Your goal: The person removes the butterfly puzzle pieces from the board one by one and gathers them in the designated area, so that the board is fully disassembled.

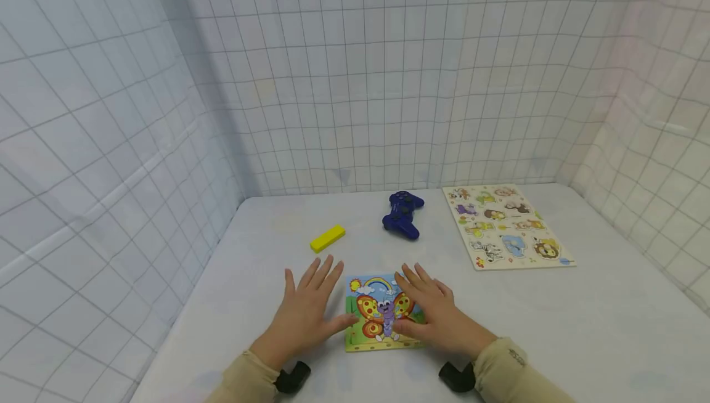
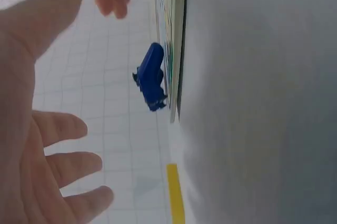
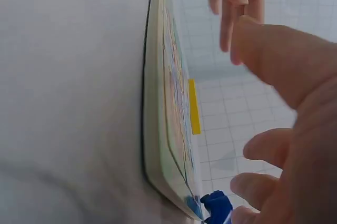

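A small butterfly jigsaw puzzle [image 1: 370, 310] in a board lies flat on the table in the head view, its picture whole as far as it shows. My left hand [image 1: 307, 313], fingers spread, hovers at the board's left side, the thumb over its edge. Above the right part is my right hand [image 1: 435, 313], fingers straight, covering some of the picture. Both wrist views show a gap between the hands and the board, seen edge-on in the right wrist view as the puzzle [image 3: 158, 103]. Neither hand holds anything.
Beyond the hands lie a yellow block [image 1: 328, 238] and a dark blue game controller [image 1: 403, 214]. At the back right is a larger animal puzzle board [image 1: 507, 227]. White grid-patterned cloth walls [image 1: 360, 82] enclose the white table [image 1: 554, 329] at the back and both sides.
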Available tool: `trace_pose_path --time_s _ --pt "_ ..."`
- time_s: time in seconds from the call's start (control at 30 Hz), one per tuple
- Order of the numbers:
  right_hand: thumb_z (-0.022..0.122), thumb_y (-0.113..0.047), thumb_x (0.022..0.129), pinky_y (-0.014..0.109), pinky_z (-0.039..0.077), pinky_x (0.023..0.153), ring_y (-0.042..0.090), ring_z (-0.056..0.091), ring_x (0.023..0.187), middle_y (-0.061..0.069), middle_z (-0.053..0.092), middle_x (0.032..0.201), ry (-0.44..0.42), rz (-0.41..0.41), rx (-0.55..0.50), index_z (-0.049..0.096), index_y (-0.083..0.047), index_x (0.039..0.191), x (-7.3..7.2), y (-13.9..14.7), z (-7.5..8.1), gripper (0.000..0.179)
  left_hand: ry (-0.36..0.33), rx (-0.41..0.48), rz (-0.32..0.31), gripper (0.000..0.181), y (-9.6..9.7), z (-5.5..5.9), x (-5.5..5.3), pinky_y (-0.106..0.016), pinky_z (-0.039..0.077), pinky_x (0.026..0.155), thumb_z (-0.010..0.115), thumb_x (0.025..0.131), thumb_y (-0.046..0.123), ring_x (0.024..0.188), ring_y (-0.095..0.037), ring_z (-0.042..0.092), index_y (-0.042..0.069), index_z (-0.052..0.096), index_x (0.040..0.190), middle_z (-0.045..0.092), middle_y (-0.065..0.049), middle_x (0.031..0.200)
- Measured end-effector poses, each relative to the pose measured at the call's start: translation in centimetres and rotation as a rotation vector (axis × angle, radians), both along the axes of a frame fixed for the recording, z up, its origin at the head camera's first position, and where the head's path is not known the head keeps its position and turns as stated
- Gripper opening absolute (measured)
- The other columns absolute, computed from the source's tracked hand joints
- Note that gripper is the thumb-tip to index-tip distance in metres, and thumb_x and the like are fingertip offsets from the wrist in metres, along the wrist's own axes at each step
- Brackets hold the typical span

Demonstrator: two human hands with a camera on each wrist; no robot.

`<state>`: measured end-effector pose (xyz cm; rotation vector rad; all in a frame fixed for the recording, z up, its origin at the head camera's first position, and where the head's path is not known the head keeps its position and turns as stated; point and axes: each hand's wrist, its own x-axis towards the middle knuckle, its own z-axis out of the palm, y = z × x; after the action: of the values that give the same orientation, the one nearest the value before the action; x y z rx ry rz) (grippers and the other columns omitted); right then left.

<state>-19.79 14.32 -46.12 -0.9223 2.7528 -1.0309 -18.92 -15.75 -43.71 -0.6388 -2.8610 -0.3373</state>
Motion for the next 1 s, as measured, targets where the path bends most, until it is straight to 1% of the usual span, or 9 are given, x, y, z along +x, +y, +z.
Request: trace_pose_path --time_s 0.07,0.13,0.2,0.3,0.4,0.53,0.77,0.87,1.0 --pt "0.068 -0.056 0.094 0.068 0.008 0.116 0.037 0.002 0.160 0.009 0.017 0.172 -0.038 0.031 0.027 0.029 -0.018 0.163 -0.2 0.0 -0.4 0.088 -0.109 0.117 -0.005 0.088 0.6 -0.1 -0.2 -0.080 0.017 0.111 0.065 0.092 0.064 0.152 -0.041 0.032 0.012 0.040 0.158 0.035 -0.015 0.165" --pt "0.067 -0.060 0.093 0.068 0.011 0.118 0.035 0.004 0.160 0.008 0.019 0.172 -0.062 0.058 0.076 0.033 -0.018 0.162 -0.4 0.0 -0.7 0.088 -0.194 0.180 -0.003 0.080 1.2 -0.2 -0.5 -0.075 0.023 0.114 0.069 0.094 0.055 0.150 -0.040 0.035 0.010 0.044 0.155 0.040 -0.016 0.162" --pt "0.065 -0.063 0.093 0.067 0.014 0.119 0.034 0.005 0.160 0.007 0.020 0.171 -0.078 0.081 0.120 0.036 -0.018 0.161 -0.4 0.1 -0.9 0.087 -0.248 0.160 0.004 0.079 1.9 -0.4 -0.9 -0.068 0.027 0.116 0.070 0.093 0.055 0.149 -0.040 0.037 0.008 0.047 0.153 0.043 -0.017 0.159" --pt "0.062 -0.063 0.094 0.066 0.018 0.120 0.033 0.006 0.160 0.007 0.019 0.171 -0.092 0.095 0.154 0.039 -0.017 0.159 -0.2 0.2 -1.0 0.083 -0.270 0.072 0.011 0.081 2.8 -0.8 -1.5 -0.062 0.033 0.117 0.069 0.092 0.060 0.147 -0.041 0.039 0.007 0.050 0.150 0.048 -0.018 0.155" --pt "0.060 -0.062 0.096 0.066 0.019 0.120 0.034 0.006 0.159 0.009 0.018 0.171 -0.086 0.098 0.165 0.039 -0.015 0.159 0.1 0.2 -1.0 0.081 -0.267 0.012 0.022 0.080 3.1 -1.2 -1.9 -0.061 0.035 0.116 0.066 0.092 0.063 0.147 -0.040 0.040 0.008 0.053 0.149 0.050 -0.016 0.153" --pt "0.058 -0.063 0.097 0.065 0.021 0.119 0.035 0.007 0.159 0.008 0.019 0.171 -0.052 0.100 0.187 0.039 -0.016 0.159 0.2 0.0 -0.9 0.080 -0.252 0.008 0.020 0.076 3.0 -1.5 -2.0 -0.059 0.038 0.112 0.065 0.093 0.061 0.144 -0.037 0.043 0.010 0.054 0.148 0.051 -0.015 0.151" --pt "0.049 -0.066 0.100 0.068 0.020 0.116 0.044 0.005 0.158 0.005 0.018 0.172 0.009 0.120 0.253 0.034 -0.039 0.160 0.8 -0.9 -0.5 0.067 -0.184 0.001 0.008 0.066 2.8 -1.4 -2.0 -0.058 0.043 0.108 0.065 0.096 0.054 0.139 -0.036 0.047 0.008 0.057 0.143 0.056 -0.015 0.145" --pt "0.045 -0.065 0.102 0.069 0.019 0.115 0.048 0.004 0.156 0.009 0.017 0.172 0.021 0.128 0.281 0.034 -0.042 0.158 1.0 -1.3 -0.4 0.062 -0.162 -0.013 0.006 0.063 2.7 -1.3 -1.9 -0.057 0.044 0.107 0.065 0.097 0.052 0.138 -0.035 0.049 0.008 0.059 0.141 0.057 -0.015 0.143" --pt "0.046 -0.064 0.102 0.067 0.022 0.116 0.048 0.008 0.156 0.011 0.019 0.171 0.042 0.126 0.308 0.039 -0.041 0.157 1.0 -1.5 -0.3 0.060 -0.137 -0.004 0.005 0.056 2.7 -1.4 -2.1 -0.056 0.046 0.106 0.063 0.099 0.048 0.134 -0.034 0.051 0.009 0.060 0.138 0.059 -0.012 0.141"
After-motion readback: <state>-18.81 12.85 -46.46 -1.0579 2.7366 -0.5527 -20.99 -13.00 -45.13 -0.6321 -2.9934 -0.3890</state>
